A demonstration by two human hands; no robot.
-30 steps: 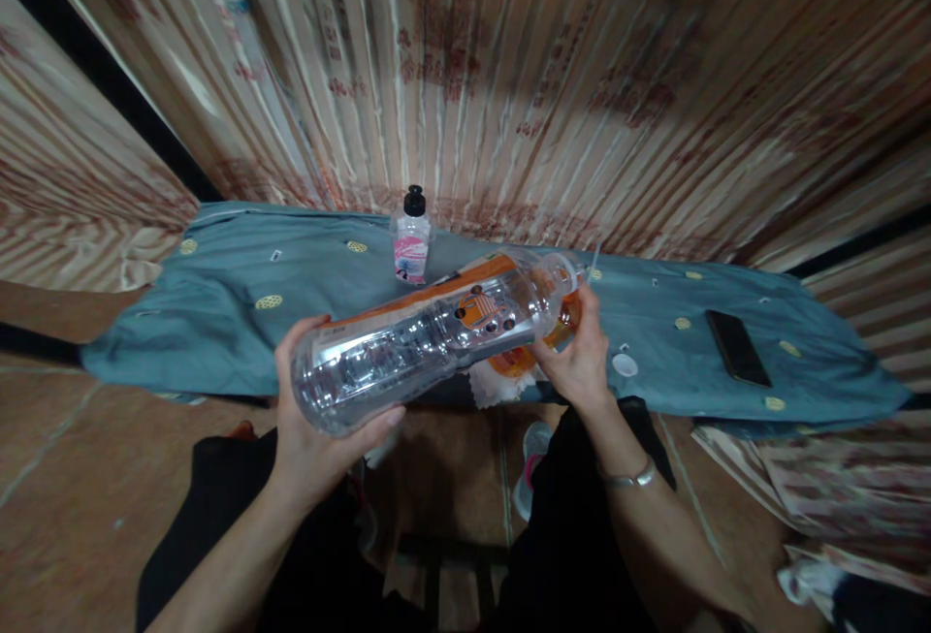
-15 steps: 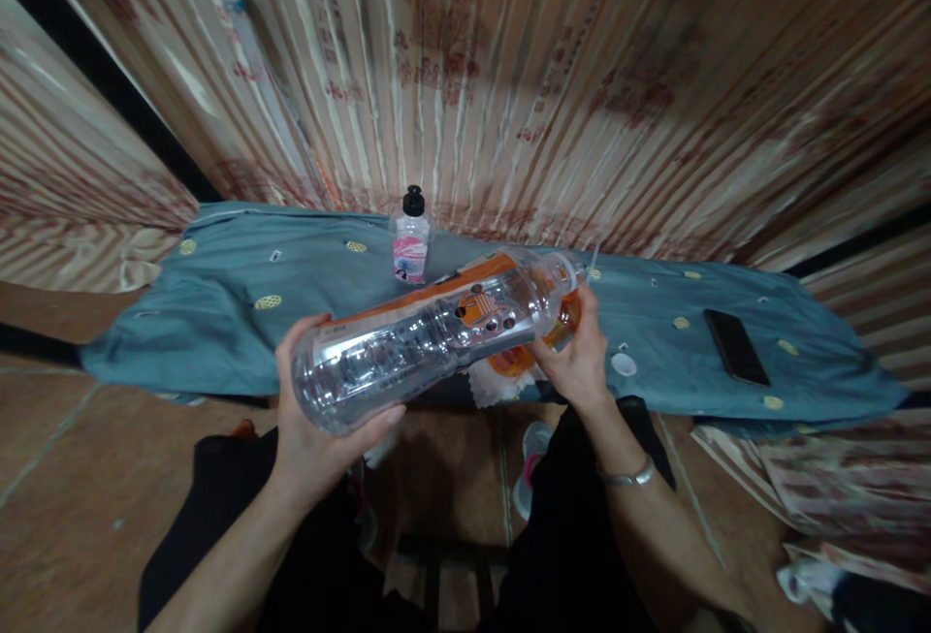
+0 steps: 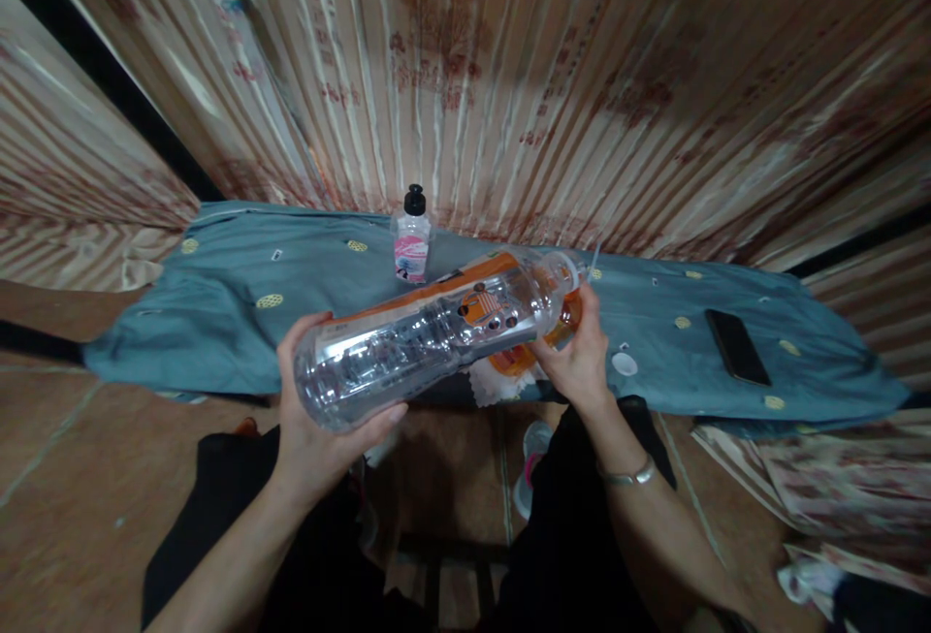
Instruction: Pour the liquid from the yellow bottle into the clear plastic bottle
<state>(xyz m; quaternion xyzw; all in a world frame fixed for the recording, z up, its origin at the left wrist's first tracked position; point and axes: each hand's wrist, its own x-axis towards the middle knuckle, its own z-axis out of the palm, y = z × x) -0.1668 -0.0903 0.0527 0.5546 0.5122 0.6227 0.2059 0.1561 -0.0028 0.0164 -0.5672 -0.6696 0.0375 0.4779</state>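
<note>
My left hand (image 3: 320,420) is wrapped round the base of a large clear plastic bottle (image 3: 429,332) with an orange label. The bottle lies tilted above the bench, its uncapped mouth up to the right. At the neck end, my right hand (image 3: 578,347) has thumb and fingers closed on it. A translucent orange container (image 3: 515,360) shows behind and below the neck, partly hidden by bottle and hand; whether my right hand touches it I cannot tell. Under it is a white scalloped cloth (image 3: 487,387). A small pump-top bottle (image 3: 412,250) with a pink label stands behind.
A teal patterned cloth (image 3: 233,342) covers the bench. On it, to the right, lie a round white disc (image 3: 624,363) and a dark phone (image 3: 736,347). Pleated curtains (image 3: 465,80) hang behind. Below are the tiled floor (image 3: 65,497) and my legs.
Almost nothing differs. Both hands hold the bottle in nearly the same tilted position, with only a slight shift of the view.
</note>
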